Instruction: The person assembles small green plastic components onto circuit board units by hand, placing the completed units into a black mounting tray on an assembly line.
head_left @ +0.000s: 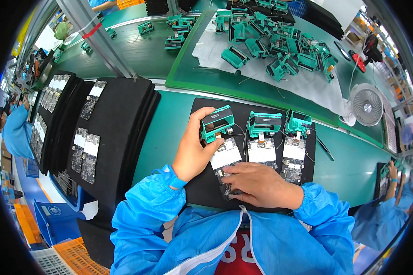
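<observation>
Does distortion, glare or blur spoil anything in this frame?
Head view: fisheye bending and black corners; head view: soft sheen on the green tabletop; head view: left hand and right hand look fairly sharp, blue sleeve at right rim hazier.

White lettering (248,248) on red shirt (236,268)

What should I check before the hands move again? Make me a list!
1. Left hand holding the left green frame: ok.
2. Right hand on the left board: ok.
3. Middle frame and right frame on the black mat: ok.
4. Thin wires tidy: not ok, they curl loosely.
5. Left board's lower part undamaged: cannot tell, the right hand covers some of it.
</observation>
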`<state>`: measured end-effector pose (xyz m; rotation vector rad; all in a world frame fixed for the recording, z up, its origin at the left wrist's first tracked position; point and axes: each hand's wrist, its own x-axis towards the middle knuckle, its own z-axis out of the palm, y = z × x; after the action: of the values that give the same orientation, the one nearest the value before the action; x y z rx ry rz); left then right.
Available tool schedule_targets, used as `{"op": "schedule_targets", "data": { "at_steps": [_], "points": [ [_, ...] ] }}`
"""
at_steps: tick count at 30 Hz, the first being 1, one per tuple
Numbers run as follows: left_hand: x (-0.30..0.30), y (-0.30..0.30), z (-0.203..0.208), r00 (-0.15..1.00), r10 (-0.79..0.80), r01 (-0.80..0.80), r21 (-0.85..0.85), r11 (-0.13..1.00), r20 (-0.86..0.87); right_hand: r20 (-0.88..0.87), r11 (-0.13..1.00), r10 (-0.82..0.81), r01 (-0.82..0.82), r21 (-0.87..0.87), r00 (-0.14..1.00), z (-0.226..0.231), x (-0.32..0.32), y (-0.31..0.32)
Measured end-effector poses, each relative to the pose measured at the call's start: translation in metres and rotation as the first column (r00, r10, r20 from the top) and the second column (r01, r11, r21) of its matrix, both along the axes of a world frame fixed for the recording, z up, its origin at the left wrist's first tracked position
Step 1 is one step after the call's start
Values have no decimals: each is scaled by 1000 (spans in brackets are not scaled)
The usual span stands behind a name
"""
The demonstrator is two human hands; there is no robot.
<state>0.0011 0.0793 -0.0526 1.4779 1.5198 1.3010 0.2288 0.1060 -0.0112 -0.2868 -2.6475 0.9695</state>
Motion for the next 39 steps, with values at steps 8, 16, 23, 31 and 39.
{"op": "schedule_targets", "data": {
  "at_steps": [8,16,23,31,39],
  "points": [
    [7,-7,11,989,16,-7,-66,998,145,-67,999,-16,18,30,998,-5,2,0],
    [10,-8,12,955,11,-9,-7,1000,297,-58,998,-19,22,51,998,-6,2,0],
    [7,-6,3,995,43,-42,-10,999,87,-51,999,-1,3,36,999,-8,2,0],
    [13,-7,18,930,60,-10,139,990,-361,-68,997,30,-25,73,997,-4,0,4],
    [6,-8,18,949,57,13,218,976,-311,-83,968,-115,130,212,990,26,-24,46]
  ]
}}
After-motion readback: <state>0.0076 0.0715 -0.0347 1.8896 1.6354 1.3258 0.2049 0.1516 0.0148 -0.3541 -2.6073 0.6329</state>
